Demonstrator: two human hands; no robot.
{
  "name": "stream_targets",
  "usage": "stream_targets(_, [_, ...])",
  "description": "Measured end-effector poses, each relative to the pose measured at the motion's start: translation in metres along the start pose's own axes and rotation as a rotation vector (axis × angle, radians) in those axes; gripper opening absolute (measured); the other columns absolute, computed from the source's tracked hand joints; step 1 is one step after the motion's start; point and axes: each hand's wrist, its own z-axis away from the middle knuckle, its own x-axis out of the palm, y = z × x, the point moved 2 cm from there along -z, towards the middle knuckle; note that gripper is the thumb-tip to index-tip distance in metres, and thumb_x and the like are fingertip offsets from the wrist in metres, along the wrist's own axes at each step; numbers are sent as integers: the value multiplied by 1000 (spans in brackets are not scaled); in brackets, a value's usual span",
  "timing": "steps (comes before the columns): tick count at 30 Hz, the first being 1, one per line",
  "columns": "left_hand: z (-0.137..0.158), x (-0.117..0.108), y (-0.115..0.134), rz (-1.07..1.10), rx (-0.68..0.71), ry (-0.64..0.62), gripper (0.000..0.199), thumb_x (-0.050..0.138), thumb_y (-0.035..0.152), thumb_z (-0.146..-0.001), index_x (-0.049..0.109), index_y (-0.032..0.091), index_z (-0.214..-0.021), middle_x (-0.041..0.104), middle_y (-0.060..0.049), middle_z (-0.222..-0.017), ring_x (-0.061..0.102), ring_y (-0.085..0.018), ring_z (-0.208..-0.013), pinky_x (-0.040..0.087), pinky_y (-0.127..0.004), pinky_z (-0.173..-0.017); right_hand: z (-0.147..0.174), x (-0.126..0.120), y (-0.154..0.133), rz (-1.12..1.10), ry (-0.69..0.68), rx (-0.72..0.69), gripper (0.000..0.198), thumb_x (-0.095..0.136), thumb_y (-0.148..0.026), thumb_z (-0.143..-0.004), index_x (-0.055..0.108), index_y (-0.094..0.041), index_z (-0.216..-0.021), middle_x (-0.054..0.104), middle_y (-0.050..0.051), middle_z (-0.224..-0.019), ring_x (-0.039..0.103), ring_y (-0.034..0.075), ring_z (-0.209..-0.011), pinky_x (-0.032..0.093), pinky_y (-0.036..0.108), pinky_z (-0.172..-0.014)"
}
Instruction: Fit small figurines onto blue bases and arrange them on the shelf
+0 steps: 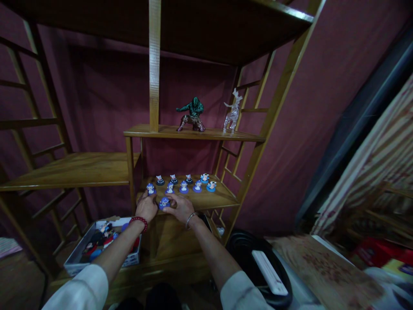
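My left hand, with a dark red bead bracelet, reaches to the lower shelf. Its curled fingers are at the base of a purple-and-white figurine at the row's left end. My right hand, wearing a silvery bangle, is closed on another purple figurine near the shelf's front edge, thumb against its side. Behind it stand more purple figurines in a row, with a blue-based figurine at the right end. Small dark-based figurines form the back row.
Above, a green-and-bronze crouching figure and a clear deer stand on a higher shelf. A white box of mixed figures sits lower left. Right of the shelving are a coiled black hose and a white strip.
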Motion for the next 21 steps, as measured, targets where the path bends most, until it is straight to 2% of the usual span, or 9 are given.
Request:
stream_targets(11, [0,6,-3,16,45,63,40,39,11,-70,61,22,-103,47,-9,-121,45,-25,-109,34,-36,-92,0,-3,-4,-1,-15,-1,49,66,-38,-62,51,-29,-109,63,-3,-96,56,13,-77,43,26,-74])
stream_targets(16, [0,8,-1,26,101,60,44,39,8,-69,58,19,-108,47,-10,-120,44,-22,-110,33,-32,-93,0,-2,-3,0,3,-18,50,66,-38,-62,51,-28,-109,63,-3,-96,56,13,-75,44,26,-73])
stream_targets(21, [2,5,0,19,96,51,43,39,10,-71,58,19,-108,46,-10,-121,43,-22,-110,33,-32,-94,0,-1,-2,-8,12,-19,51,67,-38,-62,51,-28,-109,63,-3,-96,56,13,-76,44,25,-73])
